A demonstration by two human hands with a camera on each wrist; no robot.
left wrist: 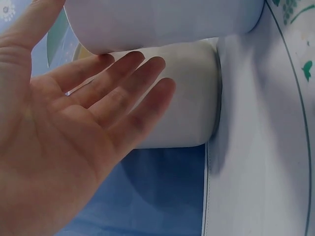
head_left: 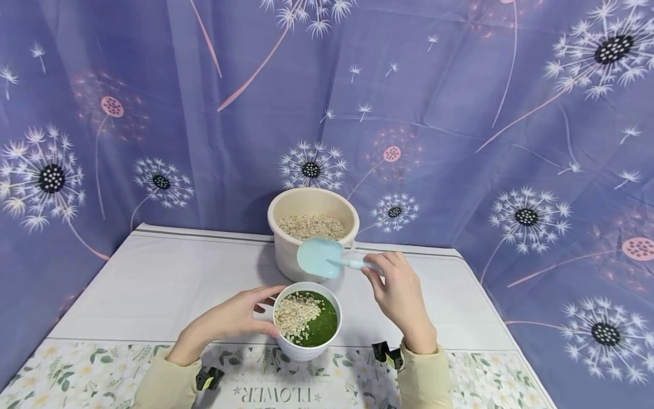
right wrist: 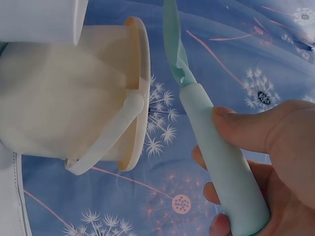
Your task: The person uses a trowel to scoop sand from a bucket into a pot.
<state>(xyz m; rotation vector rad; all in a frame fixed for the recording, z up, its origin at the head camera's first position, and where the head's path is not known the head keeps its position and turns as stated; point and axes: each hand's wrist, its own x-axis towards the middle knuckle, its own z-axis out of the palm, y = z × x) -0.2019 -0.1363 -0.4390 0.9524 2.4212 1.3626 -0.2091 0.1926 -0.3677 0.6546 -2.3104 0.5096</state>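
A white cup (head_left: 301, 353) stands on the table, holding thick green contents (head_left: 323, 326) with pale flakes (head_left: 296, 315) over the left part. At its left side is my left hand (head_left: 240, 313), thumb at the near side and index finger at the far side. The left wrist view shows this hand's fingers (left wrist: 142, 115) spread and nearly straight, fingertips right at the cup wall. My right hand (head_left: 401, 289) grips the handle (right wrist: 224, 162) of a light blue scoop (head_left: 321, 257). The scoop's blade hangs over the front of a cream bucket (head_left: 286, 250), and no flakes show on it.
Inside the bucket, behind the cup, lie more pale flakes (head_left: 311, 226). Its carrying handle (right wrist: 110, 135) hangs down at the side. A white cloth with a floral front border (head_left: 76, 369) covers the table. Purple dandelion-print curtains (head_left: 245, 142) stand behind and at both sides.
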